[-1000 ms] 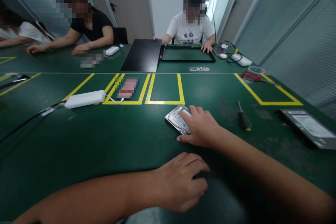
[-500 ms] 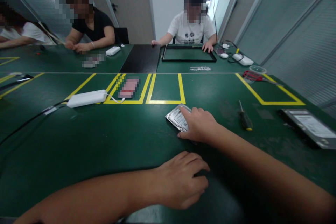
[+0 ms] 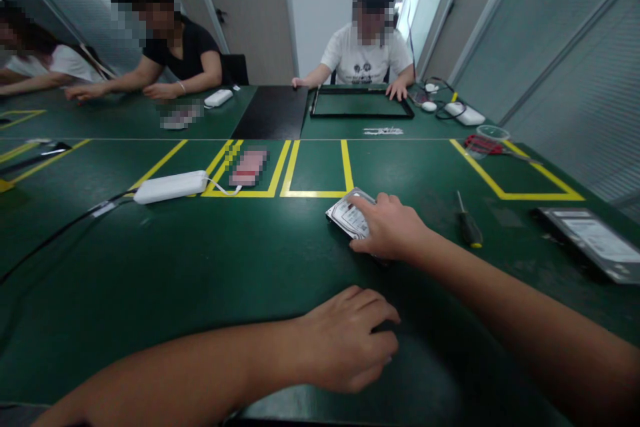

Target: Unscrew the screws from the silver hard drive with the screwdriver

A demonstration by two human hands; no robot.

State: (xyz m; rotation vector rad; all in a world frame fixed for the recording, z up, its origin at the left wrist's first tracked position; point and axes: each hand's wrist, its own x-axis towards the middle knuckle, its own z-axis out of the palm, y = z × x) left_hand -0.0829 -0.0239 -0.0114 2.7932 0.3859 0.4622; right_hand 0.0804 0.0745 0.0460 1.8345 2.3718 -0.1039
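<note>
My right hand point(image 3: 395, 227) grips a silver hard drive point(image 3: 349, 215) by its right side, thumb at the near edge and fingers across the labelled top. The drive's far-left corner sticks out past my fingers; the rest is covered by my hand. Nearer to me, my left hand point(image 3: 353, 340) rests low over the green table point(image 3: 210, 273), fingers curved and apart, with nothing visible in them. To the right of the drive lies a screwdriver point(image 3: 469, 223) with a dark handle and yellow end. A second, larger drive-like metal unit point(image 3: 590, 240) with a white label lies at the right edge.
Yellow tape marks point(image 3: 315, 194) cross the table. A white power strip point(image 3: 173, 187) with a black cable and a pink phone point(image 3: 249, 167) lie left of centre. Red-handled scissors point(image 3: 485, 145) sit by a clear cup. Across the table, a person handles a black frame point(image 3: 363, 115).
My right hand has shifted slightly right and away from me with the hard drive. My left hand stays nearly still. A co-worker at the left has stretched an arm leftward.
</note>
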